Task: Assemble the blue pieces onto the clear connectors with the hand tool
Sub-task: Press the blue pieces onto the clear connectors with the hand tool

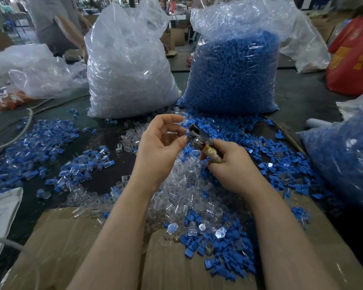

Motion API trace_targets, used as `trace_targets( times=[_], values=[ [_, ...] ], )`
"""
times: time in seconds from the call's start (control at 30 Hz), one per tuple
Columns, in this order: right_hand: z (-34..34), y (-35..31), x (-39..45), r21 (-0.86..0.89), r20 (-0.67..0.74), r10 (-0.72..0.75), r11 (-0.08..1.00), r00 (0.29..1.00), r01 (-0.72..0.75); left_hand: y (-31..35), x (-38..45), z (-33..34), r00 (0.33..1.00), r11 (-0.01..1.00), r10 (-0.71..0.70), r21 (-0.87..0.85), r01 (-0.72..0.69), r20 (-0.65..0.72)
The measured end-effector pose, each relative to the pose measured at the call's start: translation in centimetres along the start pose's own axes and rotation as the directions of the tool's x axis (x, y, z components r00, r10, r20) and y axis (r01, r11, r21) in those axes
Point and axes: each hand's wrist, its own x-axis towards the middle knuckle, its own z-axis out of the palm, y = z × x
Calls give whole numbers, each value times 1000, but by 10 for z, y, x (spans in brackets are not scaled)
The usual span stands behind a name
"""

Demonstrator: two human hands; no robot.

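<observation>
A: Right hand [233, 168] wraps the tool's [201, 141] taped handle; metal head up.
B: Left hand [159, 147], fingers curled, pinches at that head. Glossy clear connectors [176, 185] and matte blue pieces [222, 245] litter the table [105, 139].

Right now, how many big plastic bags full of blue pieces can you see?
2. One bag of blue pieces stands upright at the back, right of the bag of clear connectors. Another blue-filled bag lies at the right edge, partly cut off. Others may be out of view.
</observation>
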Motion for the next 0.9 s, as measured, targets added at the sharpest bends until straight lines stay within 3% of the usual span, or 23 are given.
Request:
trace_targets(
  times=[0.37,0.5,0.57,0.63,0.73,0.9],
  values=[
    [3,-3,0,-69,-43,-26,997,999,23,-2,0,-1,999,999,-46,-16,46,3],
    [3,0,0,-149,-134,-66,988,989,46,-7,5,-10,972,965,-219,-166,204,-80],
    [0,4,1,-241,-209,-105,969,972,52,-11,8,-20,906,858,-395,-413,305,-150],
    [-3,7,1,-361,-259,-145,931,955,44,-16,11,-35,823,704,-536,-638,313,-188],
    [-5,12,1,-487,-320,-107,871,942,-67,-23,13,-59,756,491,-624,-852,183,-197],
    [-6,15,1,-534,-452,15,797,892,-284,-32,7,-88,622,222,-745,-969,-107,-240]
  ],
)
